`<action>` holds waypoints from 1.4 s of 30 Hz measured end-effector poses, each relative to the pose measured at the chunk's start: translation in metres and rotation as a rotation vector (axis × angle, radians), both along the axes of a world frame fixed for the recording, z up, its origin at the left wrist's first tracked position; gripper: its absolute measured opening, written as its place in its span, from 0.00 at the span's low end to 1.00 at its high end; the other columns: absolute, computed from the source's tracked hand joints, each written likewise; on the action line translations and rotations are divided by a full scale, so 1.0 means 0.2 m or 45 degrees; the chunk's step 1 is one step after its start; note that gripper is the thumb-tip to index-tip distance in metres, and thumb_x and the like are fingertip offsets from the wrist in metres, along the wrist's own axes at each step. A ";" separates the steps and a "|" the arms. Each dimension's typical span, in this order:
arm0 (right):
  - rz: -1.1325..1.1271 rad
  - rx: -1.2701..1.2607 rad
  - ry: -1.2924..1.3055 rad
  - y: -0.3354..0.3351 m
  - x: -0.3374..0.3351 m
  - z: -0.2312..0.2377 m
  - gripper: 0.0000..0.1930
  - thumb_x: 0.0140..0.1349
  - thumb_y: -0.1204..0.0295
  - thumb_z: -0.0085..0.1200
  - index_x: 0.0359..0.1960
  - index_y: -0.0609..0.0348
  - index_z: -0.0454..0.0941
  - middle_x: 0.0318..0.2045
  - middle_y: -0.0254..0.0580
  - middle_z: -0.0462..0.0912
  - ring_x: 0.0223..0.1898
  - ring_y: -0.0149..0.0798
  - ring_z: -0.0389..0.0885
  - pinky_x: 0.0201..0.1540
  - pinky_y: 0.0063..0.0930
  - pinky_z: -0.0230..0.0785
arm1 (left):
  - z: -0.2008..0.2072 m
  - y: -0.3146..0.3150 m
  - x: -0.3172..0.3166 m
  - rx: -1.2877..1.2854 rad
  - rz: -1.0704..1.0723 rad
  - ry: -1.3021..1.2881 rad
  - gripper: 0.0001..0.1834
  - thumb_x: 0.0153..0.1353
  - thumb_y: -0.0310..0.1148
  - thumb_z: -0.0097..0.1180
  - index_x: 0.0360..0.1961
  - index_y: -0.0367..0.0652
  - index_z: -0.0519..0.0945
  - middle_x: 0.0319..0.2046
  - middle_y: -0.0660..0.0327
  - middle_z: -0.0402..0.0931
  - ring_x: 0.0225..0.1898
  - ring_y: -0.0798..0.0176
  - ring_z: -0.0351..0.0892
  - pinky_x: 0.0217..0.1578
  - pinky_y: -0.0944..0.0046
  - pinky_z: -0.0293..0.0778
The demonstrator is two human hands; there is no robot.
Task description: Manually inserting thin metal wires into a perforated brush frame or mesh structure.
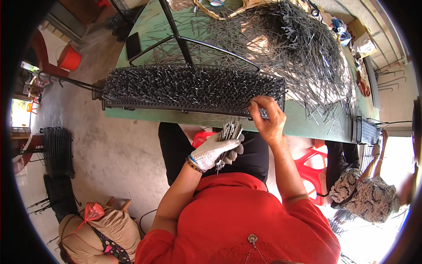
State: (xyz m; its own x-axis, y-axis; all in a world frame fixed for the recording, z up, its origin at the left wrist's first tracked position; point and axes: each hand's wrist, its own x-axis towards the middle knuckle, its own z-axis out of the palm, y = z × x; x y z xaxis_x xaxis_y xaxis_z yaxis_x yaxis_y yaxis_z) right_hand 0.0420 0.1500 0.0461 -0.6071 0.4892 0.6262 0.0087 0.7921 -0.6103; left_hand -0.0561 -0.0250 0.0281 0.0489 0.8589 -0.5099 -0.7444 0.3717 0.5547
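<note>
My left hand (213, 152), in a white knit glove with grey fingertips, is closed around a bundle of thin metal rods (232, 131) in front of my lap. Bare, my right hand (270, 122) is at the right front end of a long black rack (167, 105), its thumb and forefinger pinched together. Whatever lies between those fingertips is too small to make out. Upright dark rods (176, 86) stand packed across most of the rack, which sits along the near edge of the green table.
Loose rods (303, 57) lie heaped over the green table (154, 20). A black frame (178, 35) rises behind the rack. Other people sit at lower left and right, beside a red stool (312, 171). Stacked black racks (57, 152) and a red bucket (69, 58) stand left.
</note>
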 end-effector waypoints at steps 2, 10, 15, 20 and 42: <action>-0.021 0.001 -0.016 0.01 0.00 0.00 0.08 0.56 0.84 0.58 0.37 0.65 0.77 0.33 0.44 0.82 0.29 0.34 0.83 0.33 0.25 0.75 | 0.00 0.00 0.00 -0.003 0.004 -0.014 0.13 0.66 0.37 0.55 0.48 0.43 0.75 0.30 0.63 0.80 0.23 0.76 0.77 0.20 0.75 0.70; 0.036 0.025 -0.054 -0.01 -0.01 -0.01 0.08 0.53 0.83 0.61 0.36 0.62 0.80 0.34 0.43 0.82 0.32 0.42 0.82 0.36 0.28 0.75 | 0.00 0.00 0.00 0.010 0.008 0.000 0.13 0.66 0.36 0.55 0.48 0.43 0.74 0.30 0.63 0.79 0.23 0.76 0.77 0.20 0.75 0.69; -0.005 0.125 -0.107 -0.02 -0.01 -0.01 0.08 0.53 0.81 0.62 0.35 0.62 0.81 0.35 0.43 0.81 0.34 0.42 0.81 0.37 0.29 0.74 | 0.00 0.00 0.00 0.006 0.016 -0.002 0.13 0.66 0.35 0.55 0.48 0.43 0.74 0.30 0.62 0.79 0.23 0.75 0.77 0.20 0.75 0.70; -0.051 0.149 -0.165 -0.03 -0.01 -0.01 0.10 0.52 0.79 0.64 0.37 0.61 0.82 0.36 0.42 0.80 0.36 0.42 0.80 0.38 0.31 0.72 | -0.01 0.00 0.00 0.004 0.003 0.004 0.14 0.65 0.35 0.55 0.49 0.42 0.74 0.31 0.62 0.79 0.23 0.75 0.77 0.21 0.75 0.70; 0.223 -0.675 -0.398 -0.06 0.14 0.14 0.08 0.59 0.73 0.62 0.36 0.65 0.83 0.36 0.40 0.82 0.35 0.30 0.77 0.37 0.23 0.68 | 0.07 0.03 0.00 0.109 -0.033 -0.053 0.17 0.66 0.34 0.54 0.53 0.37 0.73 0.34 0.59 0.80 0.31 0.67 0.82 0.31 0.67 0.81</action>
